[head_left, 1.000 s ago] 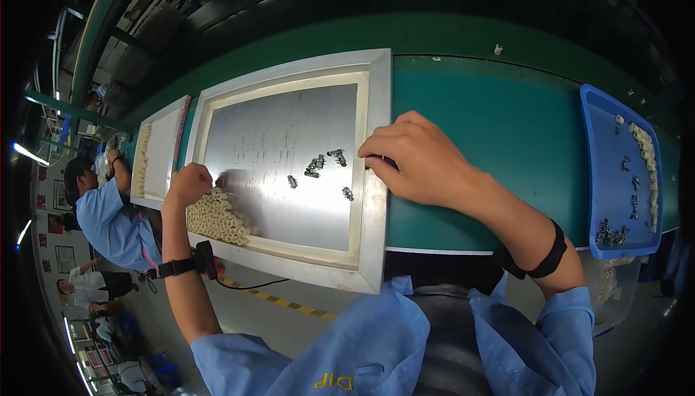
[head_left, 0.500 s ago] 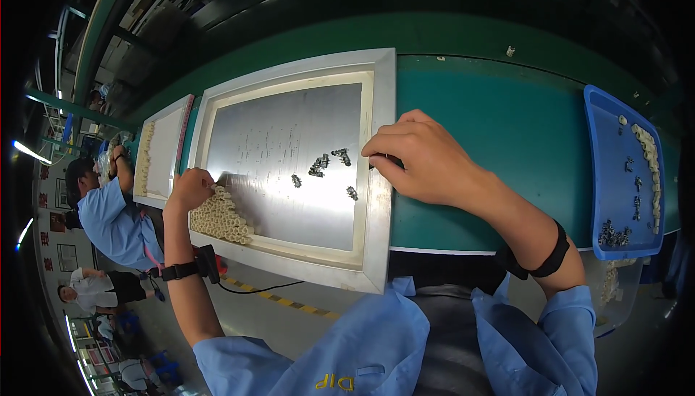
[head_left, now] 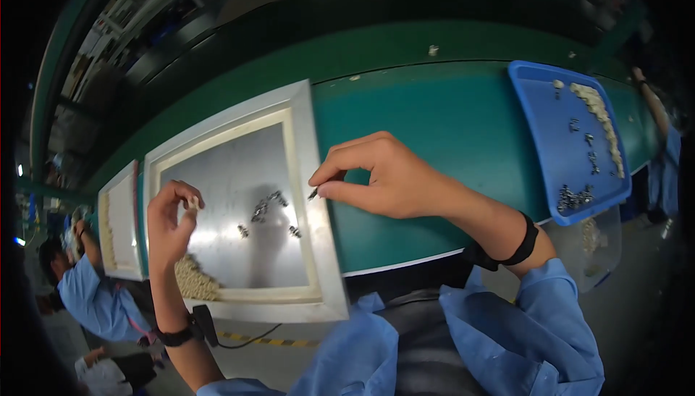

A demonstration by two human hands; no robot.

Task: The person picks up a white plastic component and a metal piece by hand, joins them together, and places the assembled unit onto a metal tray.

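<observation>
My left hand (head_left: 171, 221) is raised over the left side of a metal-framed board (head_left: 324, 240), its thumb and fingers closed on a small cream-coloured piece (head_left: 192, 203). Below it, a heap of similar cream pieces (head_left: 194, 280) fills the near left corner of the board. My right hand (head_left: 382, 179) pinches a small dark piece (head_left: 313, 194) above the frame's right edge. Several dark metallic pieces (head_left: 265, 208) lie loose on the grey plate between my hands.
A blue tray (head_left: 544, 132) at the right holds a row of cream pieces (head_left: 601, 117) and dark ones (head_left: 573, 198). Under it hangs a clear bin (head_left: 604, 251). A second framed board (head_left: 124, 226) stands left, near a co-worker (head_left: 94, 284). Another person's arm (head_left: 655, 110) shows far right.
My left hand has lifted from the cream heap with a cream piece. My right hand stays by the frame's right edge, its dark piece now plainer. The whole view has shifted.
</observation>
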